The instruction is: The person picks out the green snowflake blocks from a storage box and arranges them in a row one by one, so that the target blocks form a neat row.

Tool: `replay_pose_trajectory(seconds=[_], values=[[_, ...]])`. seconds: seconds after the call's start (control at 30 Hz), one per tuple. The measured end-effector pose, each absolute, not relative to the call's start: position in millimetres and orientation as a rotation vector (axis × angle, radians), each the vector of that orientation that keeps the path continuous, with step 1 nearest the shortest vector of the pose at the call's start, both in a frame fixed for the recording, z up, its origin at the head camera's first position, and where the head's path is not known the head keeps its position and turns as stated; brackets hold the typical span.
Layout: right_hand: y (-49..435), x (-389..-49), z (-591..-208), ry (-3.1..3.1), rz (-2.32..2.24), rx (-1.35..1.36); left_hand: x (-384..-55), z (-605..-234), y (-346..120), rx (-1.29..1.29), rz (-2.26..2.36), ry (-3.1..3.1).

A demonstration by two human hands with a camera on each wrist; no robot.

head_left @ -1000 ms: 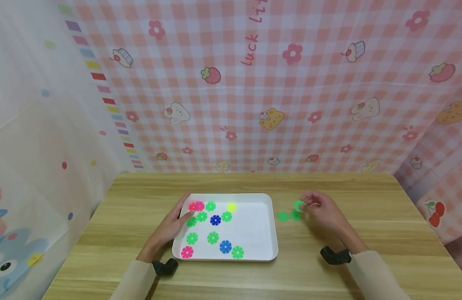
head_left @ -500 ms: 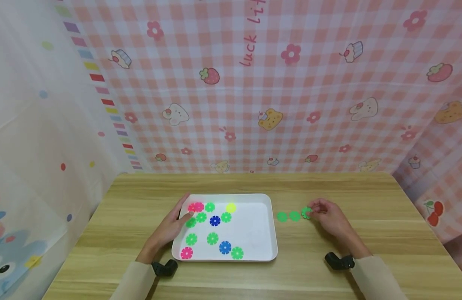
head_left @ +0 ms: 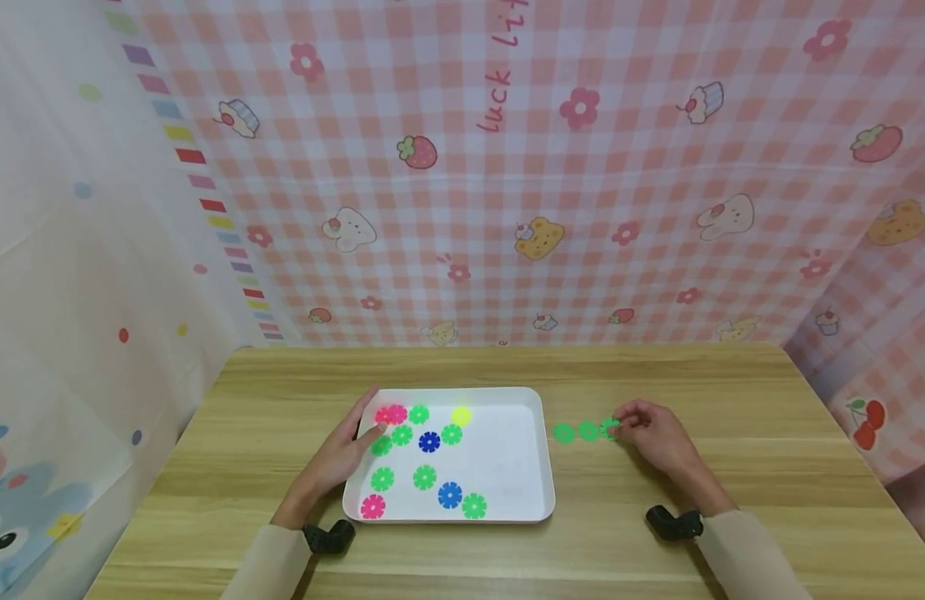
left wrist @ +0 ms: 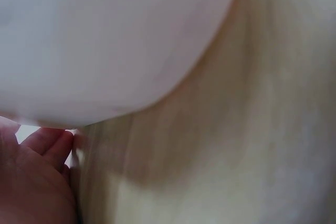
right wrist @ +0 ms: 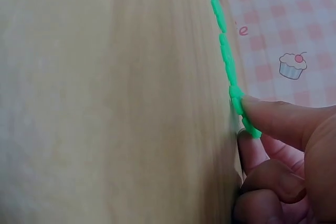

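Items worn, both sides.
Left sleeve [head_left: 262, 565] and right sleeve [head_left: 749, 552] are plain cream; left camera [head_left: 331, 537] and right camera [head_left: 671, 523] are black and elbow-shaped.

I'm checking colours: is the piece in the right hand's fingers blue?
No, the right hand pinches a green piece beside the white tray.

My forearms [head_left: 751, 554] reach forward, well apart. My left hand [head_left: 338, 448] grips, its thumb [head_left: 372, 433] spread away from the fingers. My right hand [head_left: 655, 435] angles inward, pinching between thumb and fingertip, the other fingers [right wrist: 270, 182] curled beneath.
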State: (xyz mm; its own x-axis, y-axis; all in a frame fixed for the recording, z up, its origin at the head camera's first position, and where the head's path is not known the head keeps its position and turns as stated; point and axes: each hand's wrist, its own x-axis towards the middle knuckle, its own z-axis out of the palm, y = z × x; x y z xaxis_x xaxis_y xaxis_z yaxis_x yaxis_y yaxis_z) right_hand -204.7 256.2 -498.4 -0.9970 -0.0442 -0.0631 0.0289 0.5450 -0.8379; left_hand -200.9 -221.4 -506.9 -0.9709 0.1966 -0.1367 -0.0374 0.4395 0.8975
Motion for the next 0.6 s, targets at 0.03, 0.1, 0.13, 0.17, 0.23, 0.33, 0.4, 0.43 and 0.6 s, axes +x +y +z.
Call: replay_pose_trajectory(seconds=[0.03, 0.1, 0.13, 0.17, 0.23, 0.33, 0.4, 0.43, 0.6], values=[[256.1, -204.6, -498.5, 2.698, -1.456, -0.013, -200.8, -507.0, -221.2, 0.139, 1.55, 2.469], [256.1, -204.4, -498.9, 2.702, -1.449, -0.016, -200.7, -506.9, -220.8, 0.14, 1.555, 2.467], [255.9, -204.4, -499.1, 2.704, -1.447, -0.022, -200.5, -506.8, -220.8, 0.139, 1.558, 2.465], [255.7, -204.3, -499.5, 2.705, -1.448, -0.026, -200.3, -506.6, -220.7, 0.139, 1.562, 2.462], [255.4, -204.2, -500.3, 2.703, -1.443, -0.032, -200.0, -506.3, -220.6, 0.138, 1.568, 2.457], [254.9, -203.6, -501.1, 2.706, -1.432, -0.032, -199.6, -505.6, -220.5, 0.138, 1.573, 2.452], [254.8, -203.4, -501.1, 2.712, -1.423, -0.034, -199.8, -504.9, -220.5, 0.137, 1.576, 2.45], [254.5, -203.2, -500.9, 2.714, -1.424, -0.032, -198.2, -500.6, -219.0, 0.131, 1.577, 2.444], [253.7, -202.9, -501.3, 2.729, -1.426, -0.02, -198.3, -501.3, -219.2, 0.122, 1.575, 2.445]])
